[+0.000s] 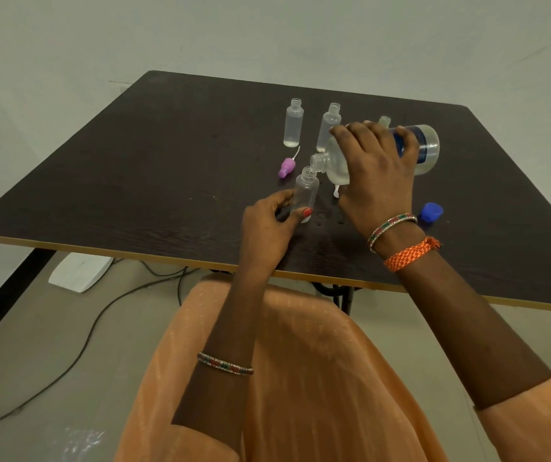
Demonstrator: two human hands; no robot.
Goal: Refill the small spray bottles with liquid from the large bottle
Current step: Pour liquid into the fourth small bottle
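Right hand (375, 171) wraps the tilted large bottle (420, 148), likely heavy and slick; left hand (267, 225) pinches the light small bottle (305, 191) just beneath its mouth.

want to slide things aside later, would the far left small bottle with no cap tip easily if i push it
Probably yes. The far left small bottle stands tall and narrow on the table, so a push near its neck would likely topple it. It holds only a thin layer of liquid at the bottom, so it is probably light. With no cap on, tipping could spill that.
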